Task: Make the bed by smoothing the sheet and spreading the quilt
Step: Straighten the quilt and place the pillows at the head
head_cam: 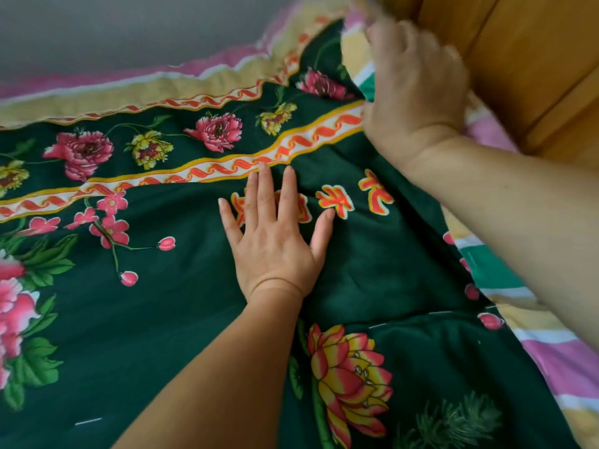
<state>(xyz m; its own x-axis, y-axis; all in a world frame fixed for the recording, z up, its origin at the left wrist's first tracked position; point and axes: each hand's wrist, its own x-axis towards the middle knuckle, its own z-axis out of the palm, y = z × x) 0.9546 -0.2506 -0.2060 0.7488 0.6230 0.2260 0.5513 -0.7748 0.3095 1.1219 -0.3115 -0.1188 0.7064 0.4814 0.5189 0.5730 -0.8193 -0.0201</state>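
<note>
A dark green quilt (181,319) printed with pink and yellow flowers and an orange wave border covers most of the bed. My left hand (275,241) lies flat on it near the middle, fingers straight and spread. My right hand (418,89) is at the quilt's far right corner beside the headboard, fingers curled downward over the fabric edge; its fingertips are blurred and hidden. Under the quilt, a striped sheet (567,361) in pink, yellow, green and white shows along the right side.
A wooden headboard (534,59) stands at the upper right, close to my right hand. A grey wall (113,30) runs along the far side of the bed. The quilt's yellow and pink edge (162,89) lies against it.
</note>
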